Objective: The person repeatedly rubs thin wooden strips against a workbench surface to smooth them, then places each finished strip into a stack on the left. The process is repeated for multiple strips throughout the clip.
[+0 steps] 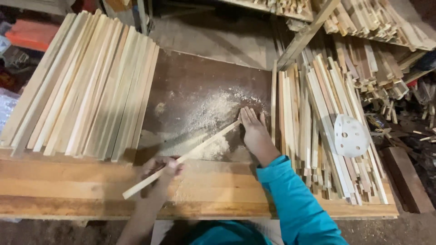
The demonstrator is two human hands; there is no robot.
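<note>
Head view. My left hand [163, 170] is curled around the lower part of a thin wooden strip [181, 159], fingers closed on it over the plank edge of the workbench [68, 190]. My right hand [254, 131], in a teal sleeve [295, 204], lies flat on the dark bench top, fingers pressed together and pointing away from me, fingertips beside the strip's far end. The strip's long axis runs diagonally, near-left to far-right, across a patch of sawdust [213, 113]. Open room is a bare brown lane between a stack of long pale slats [86, 86] on the left and a pile of shorter strips [327, 131] on the right, on which rests a white perforated disc [350, 135].
</note>
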